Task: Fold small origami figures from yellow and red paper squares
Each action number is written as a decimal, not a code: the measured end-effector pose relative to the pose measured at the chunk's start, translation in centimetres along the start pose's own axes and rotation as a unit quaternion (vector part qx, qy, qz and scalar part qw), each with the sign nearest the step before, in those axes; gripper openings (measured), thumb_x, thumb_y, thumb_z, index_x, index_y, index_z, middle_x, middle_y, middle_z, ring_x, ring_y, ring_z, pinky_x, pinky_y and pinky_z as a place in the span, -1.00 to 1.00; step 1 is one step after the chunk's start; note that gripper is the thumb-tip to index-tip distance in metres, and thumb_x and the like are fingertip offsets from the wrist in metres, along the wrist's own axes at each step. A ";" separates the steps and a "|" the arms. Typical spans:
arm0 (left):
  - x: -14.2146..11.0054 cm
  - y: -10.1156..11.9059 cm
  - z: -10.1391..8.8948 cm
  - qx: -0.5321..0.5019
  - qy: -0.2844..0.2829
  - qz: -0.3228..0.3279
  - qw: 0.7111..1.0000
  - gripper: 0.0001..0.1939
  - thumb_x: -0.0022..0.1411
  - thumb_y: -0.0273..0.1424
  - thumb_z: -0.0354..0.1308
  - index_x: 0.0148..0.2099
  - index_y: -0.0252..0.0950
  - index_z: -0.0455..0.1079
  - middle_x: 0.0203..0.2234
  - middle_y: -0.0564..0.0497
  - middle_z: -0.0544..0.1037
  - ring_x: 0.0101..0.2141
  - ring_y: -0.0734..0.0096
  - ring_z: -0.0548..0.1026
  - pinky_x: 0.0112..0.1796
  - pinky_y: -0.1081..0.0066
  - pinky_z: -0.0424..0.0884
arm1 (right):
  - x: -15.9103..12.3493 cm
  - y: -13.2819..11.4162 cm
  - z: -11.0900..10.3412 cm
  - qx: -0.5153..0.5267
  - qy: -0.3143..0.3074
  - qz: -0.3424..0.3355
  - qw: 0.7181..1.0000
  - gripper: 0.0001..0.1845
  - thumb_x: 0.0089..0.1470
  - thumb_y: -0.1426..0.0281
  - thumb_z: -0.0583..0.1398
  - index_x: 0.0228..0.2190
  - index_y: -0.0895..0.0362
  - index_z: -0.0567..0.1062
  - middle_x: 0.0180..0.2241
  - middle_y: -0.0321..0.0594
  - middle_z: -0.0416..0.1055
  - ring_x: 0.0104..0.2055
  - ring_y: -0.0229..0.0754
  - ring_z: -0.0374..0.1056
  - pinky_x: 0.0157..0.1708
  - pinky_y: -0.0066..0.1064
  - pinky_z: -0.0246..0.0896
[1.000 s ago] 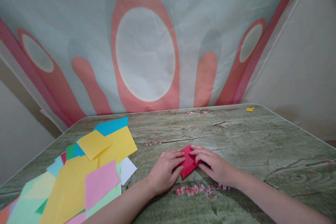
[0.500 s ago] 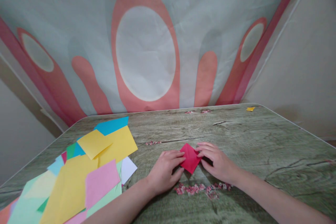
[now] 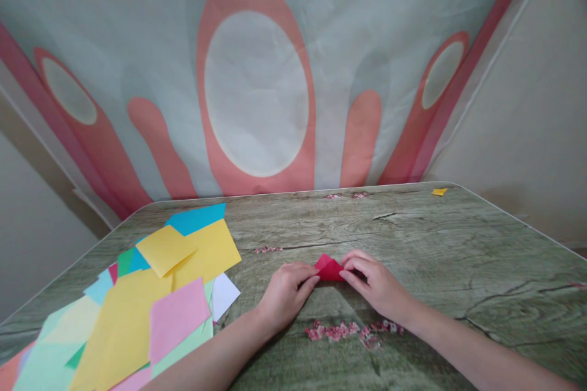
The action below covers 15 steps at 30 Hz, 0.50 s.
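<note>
A small piece of red origami paper [image 3: 329, 269] is held between my two hands above the wood-patterned table [image 3: 348, 232]. Its near edge now runs almost straight across, with a peak at the top. My left hand [image 3: 288, 290] pinches its left corner between thumb and fingers. On the opposite side, my right hand [image 3: 369, 281] grips the right corner in the same way. The fingertips cover both ends of the paper, and its underside is hidden.
Loose sheets of coloured paper overlap on the left, among them a yellow sheet [image 3: 123, 317], a pink sheet [image 3: 180, 319] and a blue sheet [image 3: 197, 218]. A small yellow folded piece [image 3: 439, 192] lies at the far right corner. Behind the table hangs a patterned backdrop [image 3: 330, 73].
The red paper has gone from a flat diamond shape to a lower, wider shape, its bottom point no longer showing. Both hands have shifted only slightly and keep hold of its sides.
</note>
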<state>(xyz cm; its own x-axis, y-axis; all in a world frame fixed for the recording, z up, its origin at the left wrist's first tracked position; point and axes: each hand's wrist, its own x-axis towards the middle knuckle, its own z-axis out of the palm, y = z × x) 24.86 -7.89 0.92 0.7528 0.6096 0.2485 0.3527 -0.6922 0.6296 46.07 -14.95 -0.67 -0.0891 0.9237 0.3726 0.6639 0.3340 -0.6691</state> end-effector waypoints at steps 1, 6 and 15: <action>0.0 -0.1 0.1 -0.003 0.003 -0.013 1.000 -0.74 0.28 -0.36 -0.05 -0.12 -0.21 0.45 -0.23 0.00 0.55 -0.21 0.32 0.48 -0.13 0.36 0.37 | 0.2 0.2 0.1 0.006 0.005 0.009 1.000 -0.81 0.15 0.35 0.08 -0.45 0.12 0.42 -0.31 -0.22 0.37 -0.27 -0.21 0.33 -0.26 -0.37 0.23; -0.1 -0.4 0.3 -0.009 0.049 -0.031 0.998 -0.66 0.24 -0.44 0.01 0.07 -0.20 0.30 -0.09 -0.01 0.48 -0.09 0.31 0.42 -0.05 0.34 0.33 | 1.1 1.0 0.3 -0.003 -0.010 0.037 0.999 -0.78 0.15 0.34 0.08 -0.50 0.13 0.38 -0.42 -0.26 0.36 -0.35 -0.23 0.30 -0.32 -0.38 0.19; -0.4 -0.3 0.3 0.051 0.022 0.016 0.998 -0.65 0.24 -0.45 -0.01 0.08 -0.16 0.29 -0.02 -0.06 0.34 -0.05 0.33 0.35 -0.03 0.33 0.32 | 2.8 1.6 0.7 -0.086 -0.073 0.069 0.991 -0.77 0.11 0.32 0.08 -0.53 0.13 0.38 -0.48 -0.28 0.35 -0.42 -0.24 0.26 -0.40 -0.43 0.09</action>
<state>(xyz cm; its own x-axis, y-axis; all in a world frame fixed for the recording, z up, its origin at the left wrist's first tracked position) 24.60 -8.00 0.44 0.7398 0.6019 0.3007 0.3854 -0.7454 0.5439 46.37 -11.70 -1.09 -0.0864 0.9798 0.1801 0.7935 0.1770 -0.5823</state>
